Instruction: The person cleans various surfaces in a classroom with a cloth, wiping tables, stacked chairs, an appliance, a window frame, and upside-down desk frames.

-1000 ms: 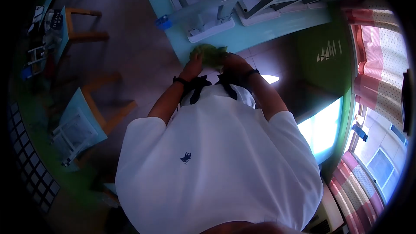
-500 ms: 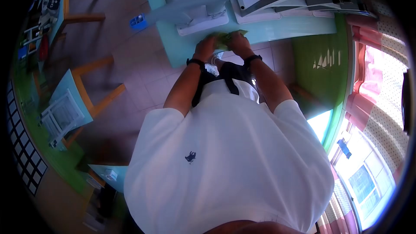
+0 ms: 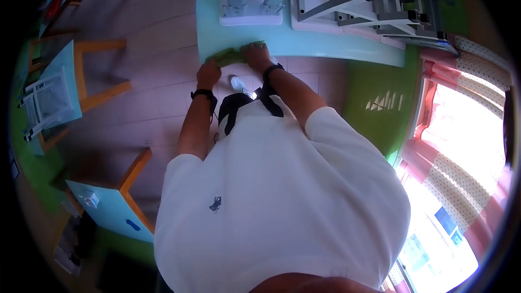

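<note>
A green cloth [image 3: 228, 57] is stretched between my two hands at the near edge of the light blue table [image 3: 320, 44]. My left hand [image 3: 208, 74] has its fingers closed on the cloth's left end, by the table's left corner. Closed on the right end, my right hand [image 3: 256, 55] rests at the table edge. Behind the cloth, an upturned stool [image 3: 251, 5] with blue-capped grey legs lies seat-down on the table.
More upturned stools [image 3: 358, 8] crowd the table's right part. Blue-topped tables with wooden legs [image 3: 103, 95] stand at the left, one bearing a white stool [image 3: 49, 100]. Checked curtains [image 3: 461, 157] hang at the right. A shoe [image 3: 239, 84] shows on the tiled floor.
Both hands have moved left along the table edge with the green cloth and are now farther apart, the cloth drawn out between them. The camera view has turned and shifted.
</note>
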Action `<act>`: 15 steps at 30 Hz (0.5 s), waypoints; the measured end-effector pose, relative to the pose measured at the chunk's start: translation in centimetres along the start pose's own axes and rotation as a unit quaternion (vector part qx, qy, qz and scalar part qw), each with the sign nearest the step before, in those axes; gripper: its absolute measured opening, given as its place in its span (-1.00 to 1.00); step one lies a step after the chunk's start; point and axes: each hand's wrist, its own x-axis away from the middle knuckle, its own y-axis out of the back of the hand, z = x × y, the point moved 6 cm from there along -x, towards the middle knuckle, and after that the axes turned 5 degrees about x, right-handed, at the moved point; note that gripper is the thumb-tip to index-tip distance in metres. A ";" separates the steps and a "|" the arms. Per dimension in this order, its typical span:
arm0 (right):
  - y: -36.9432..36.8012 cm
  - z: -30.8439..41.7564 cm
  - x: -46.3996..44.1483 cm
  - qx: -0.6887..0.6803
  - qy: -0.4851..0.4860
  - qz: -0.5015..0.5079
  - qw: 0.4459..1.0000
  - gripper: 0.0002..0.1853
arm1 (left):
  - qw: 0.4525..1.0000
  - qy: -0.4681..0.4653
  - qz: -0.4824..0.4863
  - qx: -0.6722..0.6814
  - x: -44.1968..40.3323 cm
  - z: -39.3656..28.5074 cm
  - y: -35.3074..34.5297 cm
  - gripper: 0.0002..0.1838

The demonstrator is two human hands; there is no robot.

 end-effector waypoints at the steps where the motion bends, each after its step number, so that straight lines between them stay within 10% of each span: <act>1: -0.2 -0.7 -0.2 -0.014 -0.027 0.011 0.999 -0.71 | 1.000 0.002 -0.007 0.005 0.3 -0.6 1.3 -0.72; 4: -0.4 -2.0 -0.6 -0.062 -0.010 0.039 0.997 -0.73 | 0.995 0.080 0.050 -0.018 1.5 -0.5 2.4 -0.70; 15: -0.3 -23.8 6.9 -0.185 -0.140 0.081 0.969 -0.76 | 0.982 -0.078 0.097 0.142 -4.7 -18.5 -6.9 -0.57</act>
